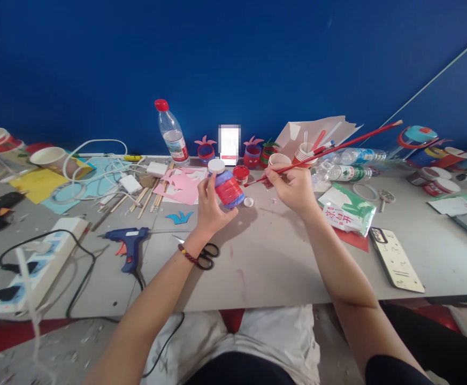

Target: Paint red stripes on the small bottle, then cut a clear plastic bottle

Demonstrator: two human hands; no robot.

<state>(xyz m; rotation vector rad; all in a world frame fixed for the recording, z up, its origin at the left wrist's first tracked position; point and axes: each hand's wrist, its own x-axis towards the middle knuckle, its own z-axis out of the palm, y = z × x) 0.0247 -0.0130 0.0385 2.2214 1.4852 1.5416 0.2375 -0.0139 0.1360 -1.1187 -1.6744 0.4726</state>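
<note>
Toward the table's [273, 267] far edge, the jar [229, 191] is gripped by the left hand [210, 209], base slanted toward the brush [361, 138] pinched by the right hand [295, 187].

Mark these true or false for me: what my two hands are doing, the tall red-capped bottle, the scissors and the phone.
1. The left hand holds a jar. True.
2. The right hand is empty. False: it holds a long red paintbrush.
3. The tall red-capped bottle lies on its side. False: it stands upright.
4. The scissors lie on the table. True.
5. The phone is left of the glue gun. False: it is to the right.
</note>
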